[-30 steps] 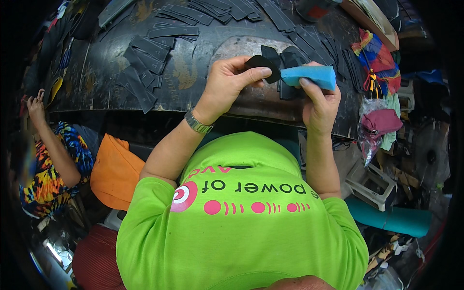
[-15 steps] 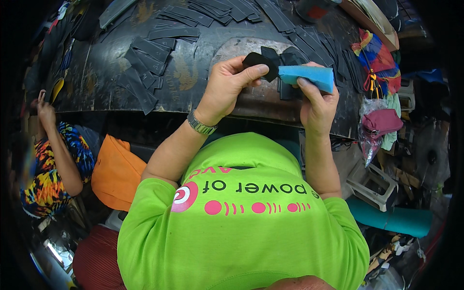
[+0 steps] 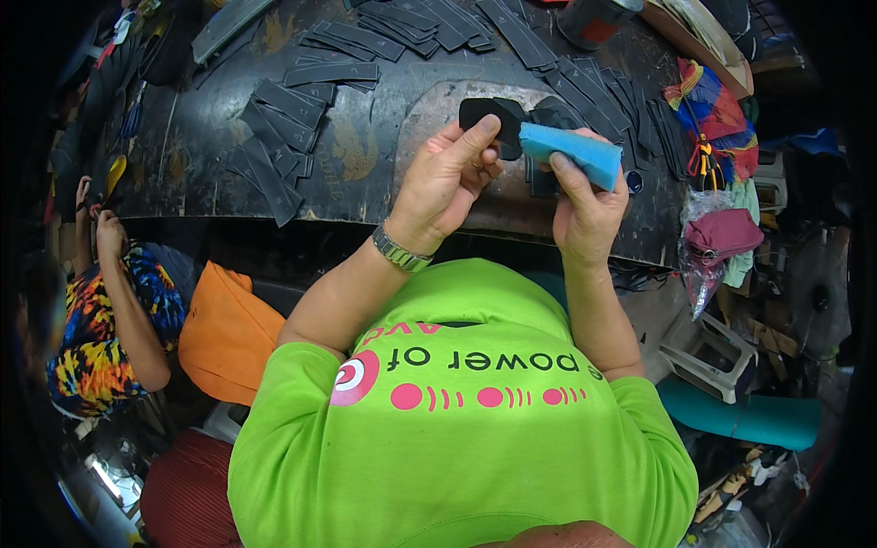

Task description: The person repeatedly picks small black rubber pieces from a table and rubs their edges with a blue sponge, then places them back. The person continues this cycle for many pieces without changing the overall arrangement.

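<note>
My left hand (image 3: 437, 187), a metal watch on its wrist, pinches a small flat black piece (image 3: 475, 110) with rounded corners between thumb and fingers. A blue sponge block (image 3: 574, 157) is gripped in my right hand (image 3: 589, 217), thumb on its near side. The sponge's left end meets or overlaps the black piece's edge; whether they touch I cannot tell. More dark pieces (image 3: 554, 113) lie just behind the sponge, partly hidden by it. Under both hands is a worn brownish board (image 3: 422, 128) on the black table (image 3: 192, 173).
Dark strips (image 3: 283, 114) lie in overlapping groups across the table's left, back and right. A grey can (image 3: 598, 20) stands at the back right. Colourful cloth (image 3: 717, 105) and a maroon pouch (image 3: 723, 235) hang at the right edge. Another person's arm (image 3: 132, 315) is at the left.
The sponge and my right hand have shifted slightly left and nearer, with the sponge tilting more. My left hand has moved a little to the right and still pinches the black piece.
</note>
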The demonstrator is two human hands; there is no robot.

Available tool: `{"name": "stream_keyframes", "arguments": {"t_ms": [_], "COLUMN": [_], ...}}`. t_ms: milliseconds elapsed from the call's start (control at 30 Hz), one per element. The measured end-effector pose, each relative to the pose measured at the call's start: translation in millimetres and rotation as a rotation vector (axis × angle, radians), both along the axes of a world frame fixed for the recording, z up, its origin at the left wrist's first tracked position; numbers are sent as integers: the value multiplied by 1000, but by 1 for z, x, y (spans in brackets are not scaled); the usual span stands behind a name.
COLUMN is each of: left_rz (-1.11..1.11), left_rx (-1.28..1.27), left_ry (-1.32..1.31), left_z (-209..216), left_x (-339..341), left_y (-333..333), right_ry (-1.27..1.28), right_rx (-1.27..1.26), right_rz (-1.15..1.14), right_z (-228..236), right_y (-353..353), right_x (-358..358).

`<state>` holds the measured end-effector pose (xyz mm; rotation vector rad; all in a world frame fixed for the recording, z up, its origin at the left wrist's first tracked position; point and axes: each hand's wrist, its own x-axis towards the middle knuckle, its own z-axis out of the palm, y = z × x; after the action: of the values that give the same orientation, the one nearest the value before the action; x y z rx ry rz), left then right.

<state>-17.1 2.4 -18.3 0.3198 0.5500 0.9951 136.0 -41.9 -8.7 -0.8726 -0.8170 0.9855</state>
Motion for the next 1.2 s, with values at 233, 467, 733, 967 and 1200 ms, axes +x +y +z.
{"name": "stream_keyframes", "arguments": {"t_ms": [233,467,733,967,1200], "left_rz": [6,185,402,442,426], "left_rx": [-37,447,1254,1676,1704], "left_ry": [-53,502,1345,1805,1999], "left_z": [-5,11,32,14,-19], "left_x": [2,-14,-38,-12,14], "left_y": [2,24,136,233,285], "right_ry": [-70,-284,-693,-613,-531], "right_rx": [-30,16,219,189,180], "right_rz": [12,-184,-393,-379,-368], "right_z": [-6,-10,-14,-17,-20], "right_y": [-6,0,-2,-5,-3], "right_x": [-1,14,32,33,34]}}
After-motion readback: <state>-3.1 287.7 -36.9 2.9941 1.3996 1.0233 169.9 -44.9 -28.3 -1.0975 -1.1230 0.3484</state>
